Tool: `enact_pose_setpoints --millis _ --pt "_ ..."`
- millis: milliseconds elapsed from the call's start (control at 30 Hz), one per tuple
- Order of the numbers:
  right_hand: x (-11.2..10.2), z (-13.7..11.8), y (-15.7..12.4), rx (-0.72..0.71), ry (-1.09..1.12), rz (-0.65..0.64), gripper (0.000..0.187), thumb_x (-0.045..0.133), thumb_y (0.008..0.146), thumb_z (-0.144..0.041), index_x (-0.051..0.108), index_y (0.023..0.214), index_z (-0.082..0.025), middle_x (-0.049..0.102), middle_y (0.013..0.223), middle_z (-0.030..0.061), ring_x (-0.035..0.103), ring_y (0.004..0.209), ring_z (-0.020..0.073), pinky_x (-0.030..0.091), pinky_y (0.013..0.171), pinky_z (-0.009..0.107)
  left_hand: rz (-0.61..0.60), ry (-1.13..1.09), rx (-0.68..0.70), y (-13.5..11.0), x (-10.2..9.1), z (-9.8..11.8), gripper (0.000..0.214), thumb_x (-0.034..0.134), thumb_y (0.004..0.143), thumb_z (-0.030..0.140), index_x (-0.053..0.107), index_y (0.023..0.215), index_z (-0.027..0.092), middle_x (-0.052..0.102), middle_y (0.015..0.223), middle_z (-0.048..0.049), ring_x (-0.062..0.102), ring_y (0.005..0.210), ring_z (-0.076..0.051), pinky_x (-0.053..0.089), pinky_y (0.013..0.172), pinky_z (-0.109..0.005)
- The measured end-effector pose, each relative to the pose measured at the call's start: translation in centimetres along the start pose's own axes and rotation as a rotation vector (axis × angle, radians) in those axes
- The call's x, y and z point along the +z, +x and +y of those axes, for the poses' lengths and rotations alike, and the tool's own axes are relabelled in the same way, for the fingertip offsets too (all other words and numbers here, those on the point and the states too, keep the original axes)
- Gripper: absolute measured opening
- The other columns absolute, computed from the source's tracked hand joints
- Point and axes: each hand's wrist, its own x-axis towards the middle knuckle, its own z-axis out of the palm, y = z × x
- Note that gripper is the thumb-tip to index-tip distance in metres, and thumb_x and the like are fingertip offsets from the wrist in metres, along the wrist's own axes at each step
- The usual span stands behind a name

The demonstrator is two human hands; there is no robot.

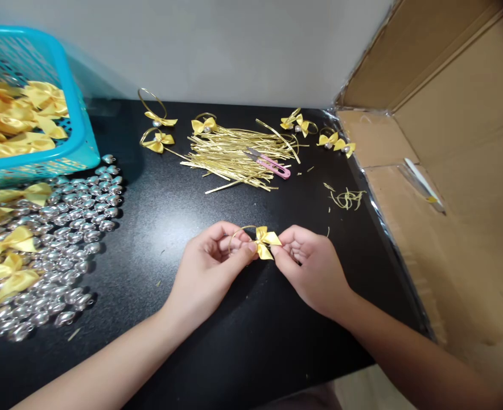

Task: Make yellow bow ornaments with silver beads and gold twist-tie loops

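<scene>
Between my two hands is a yellow ribbon bow [265, 241] with a thin gold wire loop [231, 242] curving out from its left. My left hand [215, 256] pinches the bow's left side with thumb and forefinger, and the loop arcs over those fingers. On the other side my right hand [309, 265] is closed, thumb and forefinger at the bow's right tip. What the curled fingers of the right hand cover is hidden. Beyond them lies a pile of gold twist ties [230, 156], with pink-handled thread snips [272, 165] resting on its right part.
At left stands a blue basket [78, 131] of yellow bows; silver beads [76, 216] spread before it, some bows on top. Finished-looking bow loops [157, 141] lie along the back. Wire scraps [347, 198] lie right. Cardboard [460, 142] walls the right side, with a white-handled tool [424, 185].
</scene>
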Motion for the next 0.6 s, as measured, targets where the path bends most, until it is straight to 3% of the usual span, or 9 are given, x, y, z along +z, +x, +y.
enact_pose_setpoints --millis 600 --pt "-0.10 -0.38 0.31 0.134 0.212 -0.095 0.010 0.065 0.072 -0.020 0.057 0.068 -0.017 0.054 0.056 -0.0042 0.049 0.053 0.0080 0.040 0.051 0.020 -0.001 -0.007 -0.019 -0.31 0.31 0.00 0.016 0.074 0.073 0.020 0.058 0.073 0.017 0.064 0.063 0.0036 0.059 0.060 -0.008 0.045 0.061 -0.017"
